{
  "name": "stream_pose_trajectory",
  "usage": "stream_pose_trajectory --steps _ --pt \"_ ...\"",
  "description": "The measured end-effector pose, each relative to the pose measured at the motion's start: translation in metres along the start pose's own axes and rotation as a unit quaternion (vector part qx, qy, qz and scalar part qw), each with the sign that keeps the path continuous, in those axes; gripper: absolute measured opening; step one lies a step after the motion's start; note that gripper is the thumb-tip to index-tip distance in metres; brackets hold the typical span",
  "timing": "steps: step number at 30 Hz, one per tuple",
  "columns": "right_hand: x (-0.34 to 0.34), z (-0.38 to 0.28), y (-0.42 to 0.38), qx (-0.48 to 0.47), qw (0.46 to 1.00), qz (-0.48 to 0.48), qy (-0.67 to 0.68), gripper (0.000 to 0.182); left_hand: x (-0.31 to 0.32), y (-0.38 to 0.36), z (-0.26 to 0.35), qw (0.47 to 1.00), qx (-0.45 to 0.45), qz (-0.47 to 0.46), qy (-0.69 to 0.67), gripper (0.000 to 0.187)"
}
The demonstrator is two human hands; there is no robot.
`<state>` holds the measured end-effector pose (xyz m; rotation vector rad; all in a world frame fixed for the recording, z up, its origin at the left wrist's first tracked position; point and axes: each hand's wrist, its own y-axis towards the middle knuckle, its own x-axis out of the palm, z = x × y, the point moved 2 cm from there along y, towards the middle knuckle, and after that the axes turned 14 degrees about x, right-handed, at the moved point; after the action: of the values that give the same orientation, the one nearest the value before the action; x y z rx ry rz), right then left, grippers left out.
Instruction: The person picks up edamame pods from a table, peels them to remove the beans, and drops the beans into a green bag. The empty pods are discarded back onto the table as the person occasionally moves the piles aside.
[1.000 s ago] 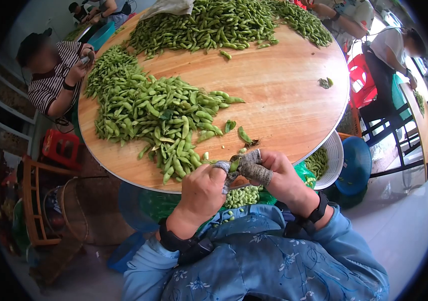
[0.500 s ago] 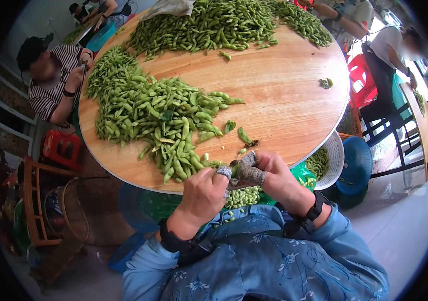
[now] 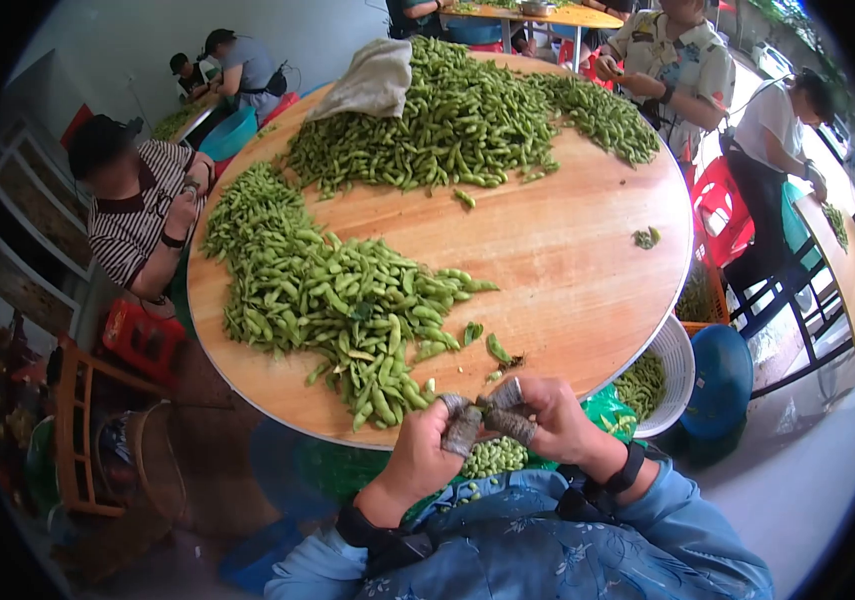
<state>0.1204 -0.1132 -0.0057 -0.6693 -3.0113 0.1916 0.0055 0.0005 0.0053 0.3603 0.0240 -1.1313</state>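
Note:
My left hand (image 3: 425, 455) and my right hand (image 3: 555, 425) meet at the table's near edge, both closed in a pinch. Grey wrappings cover the thumbs and forefingers. Between the fingertips a bit of green shows, an edamame pod (image 3: 480, 405) mostly hidden by them. Just left of and beyond my hands lies a pile of edamame pods (image 3: 347, 300). One loose pod (image 3: 497, 349) rests beyond my fingers. Shelled beans (image 3: 495, 457) sit below my hands, with green plastic (image 3: 607, 408) beside them.
A larger pod heap (image 3: 437, 125), partly under a pale cloth (image 3: 367, 80), covers the far side of the round wooden table (image 3: 577, 270). To the right stand a white basket (image 3: 680, 370) of pods and a blue basin (image 3: 719, 375). Other people sit or stand around.
The view has tilted up, so the table sits lower and more of the room shows. My fingertips remain together, with the pod less visible between them.

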Motion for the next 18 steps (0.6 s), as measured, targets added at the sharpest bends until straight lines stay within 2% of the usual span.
stream_pose_trajectory --steps 4,5,9,11,12,13,15,16,17,18 --pt "-0.001 -0.011 -0.005 -0.06 0.989 0.002 -0.134 0.012 0.001 -0.006 -0.011 0.996 0.046 -0.053 0.06 0.011" --pt "0.0 -0.009 -0.009 -0.083 0.981 0.003 -0.173 0.013 0.002 -0.007 -0.012 0.998 -0.001 -0.063 0.016 0.016" --pt "-0.016 -0.012 -0.029 -0.061 0.968 0.003 -0.244 0.015 0.008 -0.012 -0.016 0.994 -0.032 -0.101 -0.006 0.023" --pt "-0.037 -0.017 -0.045 -0.027 0.959 -0.002 -0.283 0.015 0.01 -0.011 0.002 0.956 0.017 -0.279 0.09 0.02" --pt "-0.053 -0.024 -0.056 0.016 0.931 0.001 -0.365 0.017 0.008 -0.011 0.001 0.956 0.015 -0.279 0.09 0.02" --pt "-0.072 -0.016 -0.066 0.042 0.921 0.019 -0.387 0.019 0.005 -0.01 0.002 0.961 0.027 -0.256 0.099 0.018" --pt "-0.103 -0.003 -0.087 0.149 0.908 0.144 -0.363 0.025 -0.006 -0.001 0.0 0.964 0.071 -0.201 0.16 0.015" --pt "-0.112 -0.009 -0.094 0.218 0.865 0.166 -0.42 0.027 -0.012 0.008 -0.003 0.96 0.089 -0.135 0.228 0.016" --pt "-0.119 -0.008 -0.099 0.214 0.856 0.183 -0.435 0.025 -0.019 0.018 -0.001 0.944 0.039 -0.089 0.314 0.018" --pt "-0.123 -0.008 -0.102 0.208 0.846 0.199 -0.449 0.023 -0.026 0.032 -0.003 0.921 0.035 -0.079 0.379 0.022"
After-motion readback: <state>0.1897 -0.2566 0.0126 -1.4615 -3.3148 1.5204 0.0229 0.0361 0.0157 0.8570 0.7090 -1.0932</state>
